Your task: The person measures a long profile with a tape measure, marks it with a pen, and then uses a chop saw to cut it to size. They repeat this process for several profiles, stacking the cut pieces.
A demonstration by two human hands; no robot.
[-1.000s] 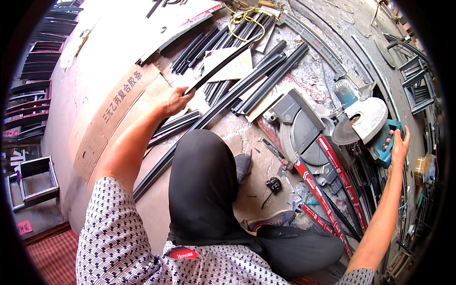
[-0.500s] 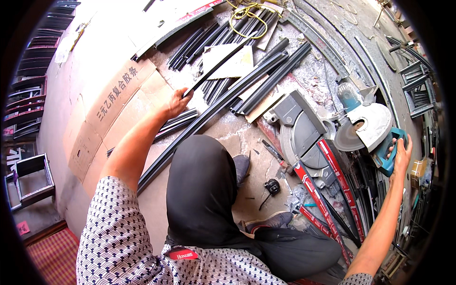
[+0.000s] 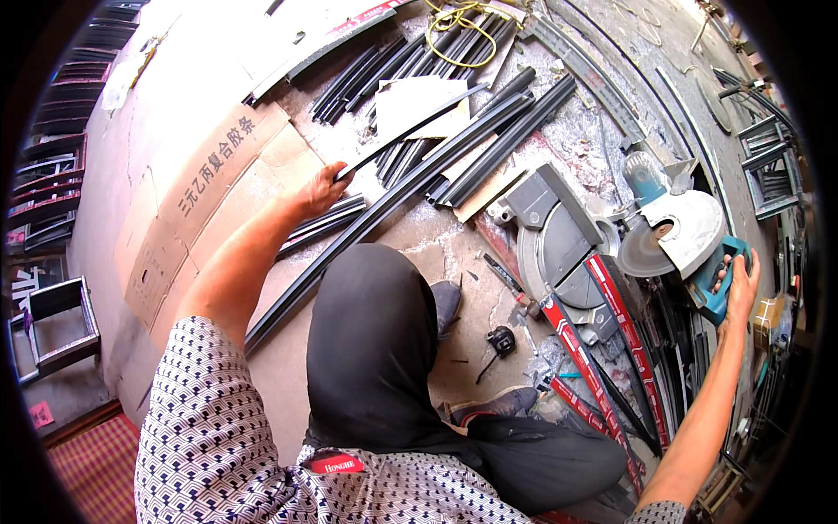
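My left hand [image 3: 321, 190] is closed round the near end of a thin dark metal strip [image 3: 410, 131]. The strip slants away to the upper right, over a white sheet [image 3: 421, 103] and a pile of black profiles. At the right, my right hand [image 3: 740, 288] grips the teal handle of a miter saw [image 3: 685, 240]. Its round blade [image 3: 644, 248] is raised above the grey saw base [image 3: 563, 240], under a whitish guard. A long black profile [image 3: 393, 196] lies diagonally between my left hand and my knee.
Flattened cardboard [image 3: 205, 210] lies at the left. Red-labelled profiles [image 3: 628, 336] lean near the saw base. A tape measure [image 3: 501, 341] and a hammer-like tool [image 3: 508, 281] rest on the floor by my feet. A yellow cable [image 3: 467, 57] loops over the far profiles [image 3: 436, 52].
The far end of the dark strip has swung toward me and slightly right. My left hand has barely shifted; my right hand stays on the saw handle, with the blade still raised.
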